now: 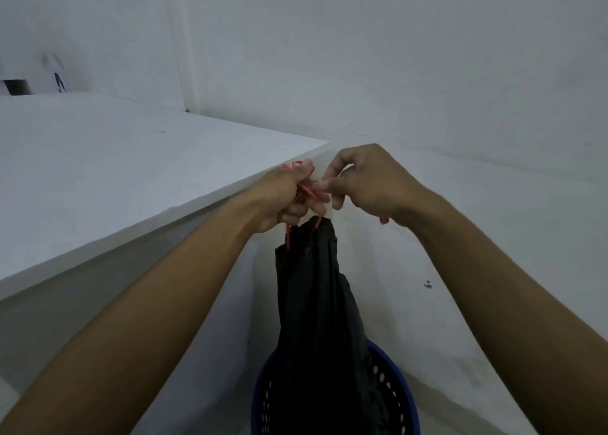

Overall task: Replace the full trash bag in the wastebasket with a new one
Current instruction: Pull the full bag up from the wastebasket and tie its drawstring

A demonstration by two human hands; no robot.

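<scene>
Left hand (289, 201) gripped the red drawstring (307, 189), holding the black trash bag (316, 303) up over the blue wastebasket (391, 388); right hand (365, 184) pinched the string end, likely tying the bag shut before removal.

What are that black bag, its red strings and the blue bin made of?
The black bag looks like thin plastic film, dull-sheened, from its soft crumpled folds. The drawstring is probably smooth coral-red plastic tape; too blurred to be sure. The wastebasket seems rigid moulded blue plastic, with neat round holes in its wall.
</scene>
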